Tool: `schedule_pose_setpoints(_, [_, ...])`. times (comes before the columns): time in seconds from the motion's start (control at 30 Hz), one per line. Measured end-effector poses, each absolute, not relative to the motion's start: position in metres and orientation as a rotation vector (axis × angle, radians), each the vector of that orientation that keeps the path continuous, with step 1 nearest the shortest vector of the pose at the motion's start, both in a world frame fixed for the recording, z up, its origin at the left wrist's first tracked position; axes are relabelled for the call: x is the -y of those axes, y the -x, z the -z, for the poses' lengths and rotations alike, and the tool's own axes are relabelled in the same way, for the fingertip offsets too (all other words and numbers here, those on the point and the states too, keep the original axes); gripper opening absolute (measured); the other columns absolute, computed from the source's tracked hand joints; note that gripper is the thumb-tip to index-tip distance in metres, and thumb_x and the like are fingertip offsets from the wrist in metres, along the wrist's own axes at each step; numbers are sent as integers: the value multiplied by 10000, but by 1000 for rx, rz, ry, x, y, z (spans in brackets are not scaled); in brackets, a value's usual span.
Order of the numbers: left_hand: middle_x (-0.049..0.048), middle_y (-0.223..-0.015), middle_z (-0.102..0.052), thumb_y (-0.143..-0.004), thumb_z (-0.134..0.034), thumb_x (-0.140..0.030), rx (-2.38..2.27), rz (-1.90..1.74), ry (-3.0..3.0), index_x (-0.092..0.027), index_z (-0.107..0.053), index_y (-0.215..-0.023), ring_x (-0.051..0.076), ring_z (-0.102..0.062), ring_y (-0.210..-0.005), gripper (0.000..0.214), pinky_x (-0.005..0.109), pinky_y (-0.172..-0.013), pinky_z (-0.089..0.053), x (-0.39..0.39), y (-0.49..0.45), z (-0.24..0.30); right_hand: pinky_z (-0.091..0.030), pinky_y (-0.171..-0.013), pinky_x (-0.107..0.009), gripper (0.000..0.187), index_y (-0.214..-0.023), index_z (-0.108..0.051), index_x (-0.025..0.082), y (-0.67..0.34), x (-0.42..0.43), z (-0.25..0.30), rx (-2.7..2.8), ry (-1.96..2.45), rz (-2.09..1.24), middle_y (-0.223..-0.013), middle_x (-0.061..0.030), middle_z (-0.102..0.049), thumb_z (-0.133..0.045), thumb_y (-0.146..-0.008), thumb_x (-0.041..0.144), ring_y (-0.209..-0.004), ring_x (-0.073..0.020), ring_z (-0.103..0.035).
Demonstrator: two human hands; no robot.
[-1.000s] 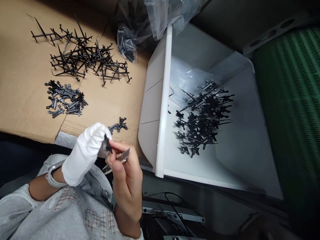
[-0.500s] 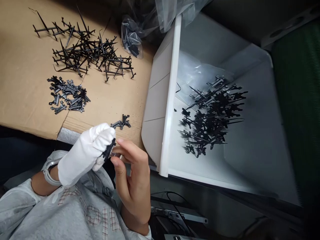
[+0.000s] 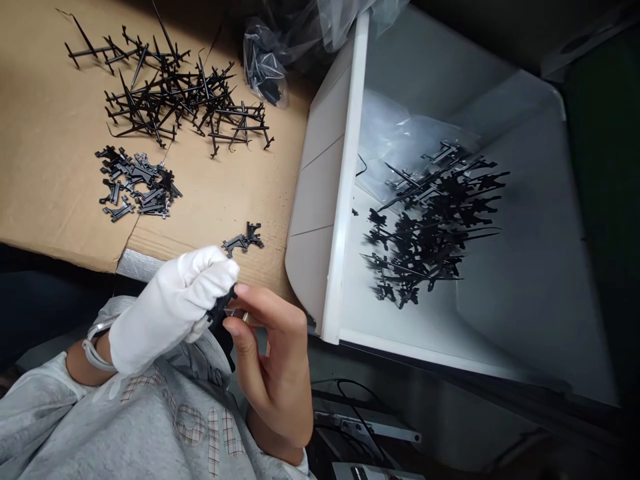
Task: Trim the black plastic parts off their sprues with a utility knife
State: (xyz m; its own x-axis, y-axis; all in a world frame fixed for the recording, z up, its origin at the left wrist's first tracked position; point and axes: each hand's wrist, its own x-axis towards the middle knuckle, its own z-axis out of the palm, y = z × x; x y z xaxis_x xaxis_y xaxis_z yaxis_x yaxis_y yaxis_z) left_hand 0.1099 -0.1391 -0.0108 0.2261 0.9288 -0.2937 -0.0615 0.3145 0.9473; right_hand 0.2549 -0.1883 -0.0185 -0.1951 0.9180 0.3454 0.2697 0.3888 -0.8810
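Note:
My left hand [image 3: 183,303], in a white glove, is closed round a small black plastic part [image 3: 220,310] in front of my chest. Much of that part is hidden by the glove and fingers. My bare right hand [image 3: 275,363] meets it from the right, with the index fingertip at its upper edge and the thumb a little below. The right fingers are bent in a loose pinch, and their grip is partly hidden. Just beyond the glove, a few black plastic brackets [image 3: 245,240] lie near the edge of the cardboard-covered table [image 3: 210,190].
Farther back on the table are a heap of small brackets [image 3: 137,183] and a tangle of thin black stems [image 3: 170,100]. A clear bag of black parts [image 3: 265,63] sits beyond. On the right, a white bin [image 3: 345,200] holds many black pieces [image 3: 435,227].
Both hands have shifted slightly to the right with the black part, which is now more covered by the glove. The view has tilted a little.

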Motion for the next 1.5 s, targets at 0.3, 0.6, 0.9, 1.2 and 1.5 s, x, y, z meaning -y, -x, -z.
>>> schedule_pose_setpoints(0.3, [-41,-597,-533,-845,-558,-314,-1095,-970,-1124,-221,-537,-637,79,-504,-550,229,138,-556,-501,132,-111,-1,-560,-683,-373,484,-1517,-462,344,-259,185,19,1736,995,-863,-1041,-25,-749,-557,-1079,161,-829,-198,-711])
schedule_pose_setpoints(0.6, [-57,-577,-520,-813,-541,-283,-1116,-985,-1171,-225,-534,-637,69,-458,-519,185,142,-517,-451,131,-110,-5,-643,-832,-408,449,-1471,-505,361,-255,190,14,1640,1099,-898,-1140,-31,-771,-586,-1079,157,-958,-213,-769])
schedule_pose_setpoints(0.9, [-72,-553,-470,-866,-545,-247,-1176,-983,-1205,-209,-520,-608,48,-400,-495,261,155,-448,-331,133,-111,-6,-645,-848,-383,374,-1388,-560,350,-257,185,21,1623,1083,-906,-1131,-20,-784,-625,-1065,172,-990,-209,-787])
schedule_pose_setpoints(1.2, [-70,-579,-469,-891,-536,-261,-1162,-937,-1168,-207,-515,-627,44,-403,-512,270,137,-460,-355,133,-110,-2,-648,-777,-340,334,-1368,-557,347,-256,179,29,1642,968,-896,-1029,-10,-768,-605,-1075,194,-913,-193,-779])
schedule_pose_setpoints(1.5, [-72,-551,-445,-900,-563,-275,-1132,-954,-1119,-198,-514,-626,36,-373,-474,289,164,-416,-298,133,-110,-5,-658,-817,-366,328,-1391,-549,350,-254,185,18,1610,1057,-926,-1068,-18,-768,-599,-1091,228,-940,-200,-785])
